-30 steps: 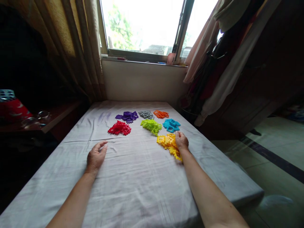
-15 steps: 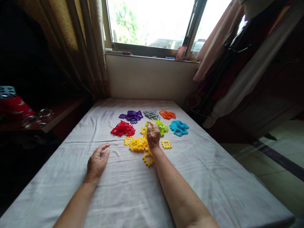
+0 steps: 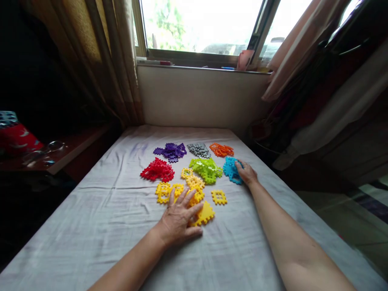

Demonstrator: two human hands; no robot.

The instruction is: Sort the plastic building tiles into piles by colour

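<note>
My left hand [image 3: 178,220] lies with spread fingers over the near side of a pile of yellow interlocking plastic blocks [image 3: 197,195], partly covering it. A solid yellow square block [image 3: 205,214] shows beyond its fingers. My right hand [image 3: 247,173] is cupped against the right side of a pile of blue interlocking blocks [image 3: 231,170], touching it. Some of its fingers are hidden, and no block is seen lifted in it. One yellow window-shaped block [image 3: 219,197] lies apart, between the two hands.
Further piles hold red [image 3: 157,169], purple [image 3: 171,151], grey [image 3: 199,150], orange [image 3: 222,150] and lime green blocks [image 3: 206,169]. They lie on a pale cloth [image 3: 121,234] with wrinkles. A wall and window stand behind, a dark side table [image 3: 75,149] at left, hanging clothes [image 3: 321,133] at right.
My left hand has moved right and forward onto the yellow blocks. My right hand has gone from beside the yellow and green piles over to the blue pile. The yellow blocks have shifted.
</note>
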